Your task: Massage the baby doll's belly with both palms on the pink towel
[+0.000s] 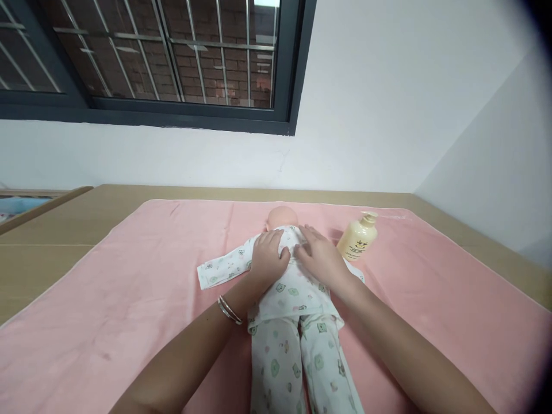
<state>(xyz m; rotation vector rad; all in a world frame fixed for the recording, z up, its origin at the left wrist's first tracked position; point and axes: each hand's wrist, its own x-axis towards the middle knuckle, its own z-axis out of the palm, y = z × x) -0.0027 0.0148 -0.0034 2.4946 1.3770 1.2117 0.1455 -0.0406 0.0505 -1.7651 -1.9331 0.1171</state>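
Observation:
A baby doll (pixel 282 217) in a white printed top (pixel 295 296) and matching trousers (pixel 276 362) lies stretched out, its head away from me. My left hand (pixel 269 255) rests open on the upper body near one shoulder, wearing a silver bangle (pixel 229 310) at the wrist. Across from it, my right hand (pixel 321 256) lies open and flat by the other shoulder, fingers pointing towards the head. One white sleeve (pixel 226 267) reaches out to the left; the other is mostly hidden under my right arm. Whether the doll faces up or down I cannot tell.
A pale yellow pump bottle (pixel 359 237) stands just right of the doll, tilted in view. Beneath everything spreads a pink mat (pixel 129 299) on a wooden surface (pixel 56 253). Behind rise a white wall (pixel 366 115) and a dark-framed window (pixel 190 118) with bars.

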